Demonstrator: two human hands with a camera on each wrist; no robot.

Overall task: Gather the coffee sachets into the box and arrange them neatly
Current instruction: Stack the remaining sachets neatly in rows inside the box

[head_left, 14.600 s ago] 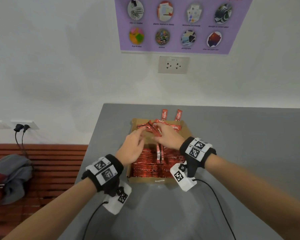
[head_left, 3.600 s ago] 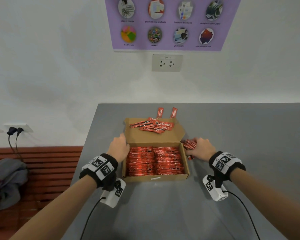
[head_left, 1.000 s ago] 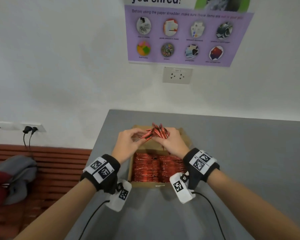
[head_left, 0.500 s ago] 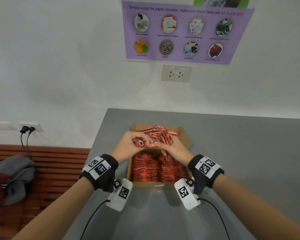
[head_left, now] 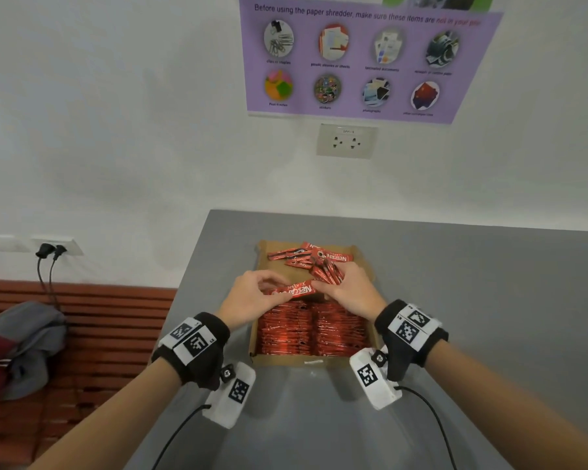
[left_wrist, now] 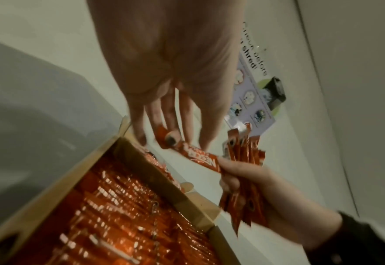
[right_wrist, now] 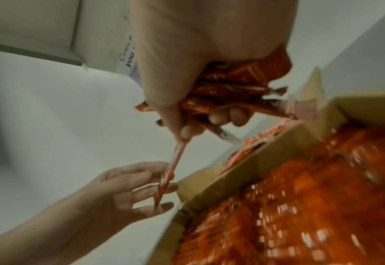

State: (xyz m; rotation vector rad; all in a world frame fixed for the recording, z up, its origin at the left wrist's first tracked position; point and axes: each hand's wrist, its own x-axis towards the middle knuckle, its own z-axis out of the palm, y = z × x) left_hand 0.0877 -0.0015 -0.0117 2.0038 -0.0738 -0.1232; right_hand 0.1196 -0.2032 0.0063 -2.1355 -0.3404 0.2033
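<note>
An open cardboard box (head_left: 306, 360) on the grey table holds tight rows of red coffee sachets (head_left: 311, 329). Over its back edge both hands share one sachet (head_left: 294, 290), which lies crosswise. My left hand (head_left: 269, 288) pinches its left end. My right hand (head_left: 323, 286) pinches the other end with thumb and forefinger while gripping a bundle of sachets (head_left: 327, 273). The left wrist view shows the shared sachet (left_wrist: 191, 154) and the bundle (left_wrist: 243, 161). The right wrist view shows the bundle (right_wrist: 230, 89) in the fist and the sachet (right_wrist: 171, 170) edge-on.
Several loose sachets (head_left: 297, 254) lie on the box's back flap (head_left: 275, 264). The grey table (head_left: 472, 300) ends at its left edge by the box. Beyond that edge are a wooden bench (head_left: 99, 320) with clothes (head_left: 21, 344). A wall rises just behind the table.
One second ago both hands held the bundle raised. A single sachet has since been drawn out to the left and is held flat between the hands, lower over the box.
</note>
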